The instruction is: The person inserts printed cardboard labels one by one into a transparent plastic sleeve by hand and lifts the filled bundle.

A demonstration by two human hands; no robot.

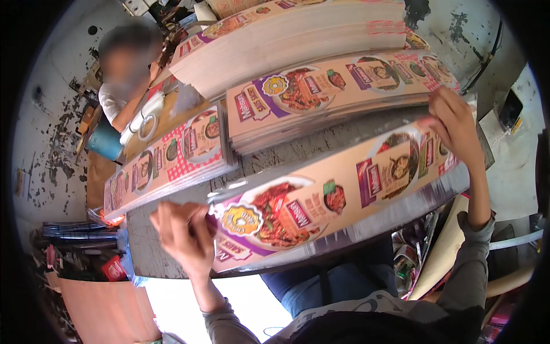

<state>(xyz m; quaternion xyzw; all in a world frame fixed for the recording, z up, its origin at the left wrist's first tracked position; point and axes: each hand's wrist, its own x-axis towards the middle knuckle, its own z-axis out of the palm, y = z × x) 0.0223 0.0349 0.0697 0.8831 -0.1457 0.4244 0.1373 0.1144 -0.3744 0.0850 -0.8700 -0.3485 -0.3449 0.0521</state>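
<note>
A long printed sheet [338, 200] with food pictures lies slanted along the near side of the worktable, with clear plastic showing along its lower edge. My left hand [184, 235] is closed on its left end, thumb and fingers pinched at the edge. At the far right end, my right hand [455, 123] pinches the upper corner of the same sheet. Just beyond it sits a stack of similar printed sheets [338, 92]. A smaller stack [172, 163] rests to the left.
A tall, thick pile of sheets [298, 49] stands at the back. Another person [123, 74] is at the upper left, near a teal container [105, 140]. The dark worktable [154, 243] has a worn surface. Clutter lies below it on both sides.
</note>
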